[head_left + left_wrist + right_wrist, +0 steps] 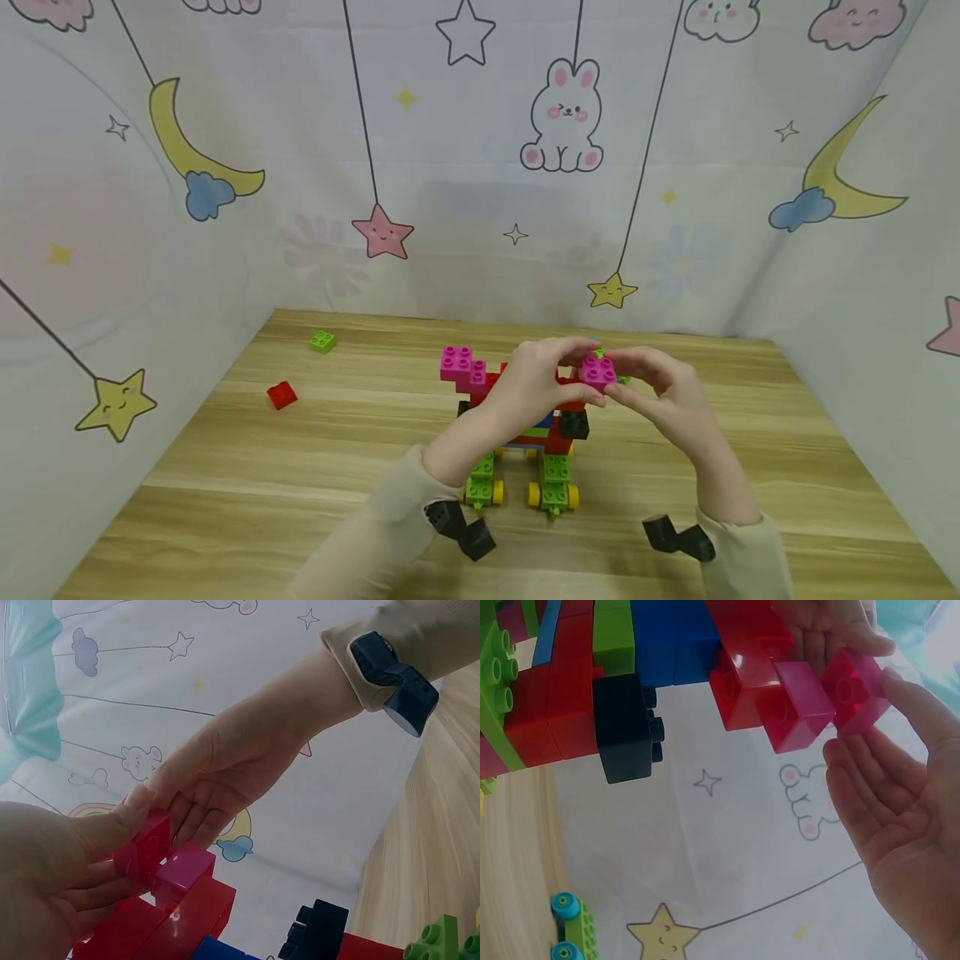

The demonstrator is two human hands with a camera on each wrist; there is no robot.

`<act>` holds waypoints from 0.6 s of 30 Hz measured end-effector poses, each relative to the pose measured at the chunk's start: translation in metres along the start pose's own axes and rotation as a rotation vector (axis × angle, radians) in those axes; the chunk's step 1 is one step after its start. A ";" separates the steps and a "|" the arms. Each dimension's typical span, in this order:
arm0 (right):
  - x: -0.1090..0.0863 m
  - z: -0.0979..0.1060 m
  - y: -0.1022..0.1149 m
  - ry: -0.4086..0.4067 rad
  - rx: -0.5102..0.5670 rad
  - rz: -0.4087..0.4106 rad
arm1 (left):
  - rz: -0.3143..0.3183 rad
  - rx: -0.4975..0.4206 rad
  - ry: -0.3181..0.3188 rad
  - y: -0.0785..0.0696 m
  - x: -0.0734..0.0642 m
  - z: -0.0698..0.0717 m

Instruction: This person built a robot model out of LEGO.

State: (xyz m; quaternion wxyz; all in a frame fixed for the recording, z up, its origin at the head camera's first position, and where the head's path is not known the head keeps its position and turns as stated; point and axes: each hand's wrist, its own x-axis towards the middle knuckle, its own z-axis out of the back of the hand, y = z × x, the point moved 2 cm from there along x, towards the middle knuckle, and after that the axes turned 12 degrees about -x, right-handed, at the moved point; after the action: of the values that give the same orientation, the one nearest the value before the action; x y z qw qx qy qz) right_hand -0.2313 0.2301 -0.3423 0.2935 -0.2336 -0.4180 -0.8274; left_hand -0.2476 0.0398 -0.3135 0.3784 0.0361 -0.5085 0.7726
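Note:
At the right end of a tall toy-brick build, a pink brick (598, 372) with studs on top is pinched between both hands. My left hand (525, 383) holds its left side, with the thumb in front and fingers behind. From the right, my right hand (671, 400) grips the same brick with thumb and fingertips. In the right wrist view the held brick (859, 691) meets the corner of another pink brick (799, 709), which joins the red bricks (742, 682). Pink bricks (457, 362) also top the build's left end. The left forearm covers part of the middle.
Green wheeled bases (555, 475) with yellow wheels carry the build, and a black brick (574, 423) juts from its side. A loose green brick (322, 342) and red brick (282, 395) lie at the table's left. Behind the build stands a green base with blue wheels (574, 930).

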 end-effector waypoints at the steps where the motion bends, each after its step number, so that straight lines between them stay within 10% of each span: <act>1: 0.000 0.000 0.000 -0.001 0.000 -0.003 | -0.002 0.005 -0.001 0.000 0.000 0.000; 18: 0.000 0.005 0.000 -0.056 0.011 -0.034 | 0.042 0.027 0.015 0.001 0.001 0.001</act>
State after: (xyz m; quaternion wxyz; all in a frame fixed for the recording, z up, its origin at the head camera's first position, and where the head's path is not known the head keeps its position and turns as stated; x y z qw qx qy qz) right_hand -0.2305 0.2343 -0.3397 0.2691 -0.2478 -0.4346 -0.8230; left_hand -0.2496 0.0395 -0.3137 0.3654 0.0248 -0.4956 0.7875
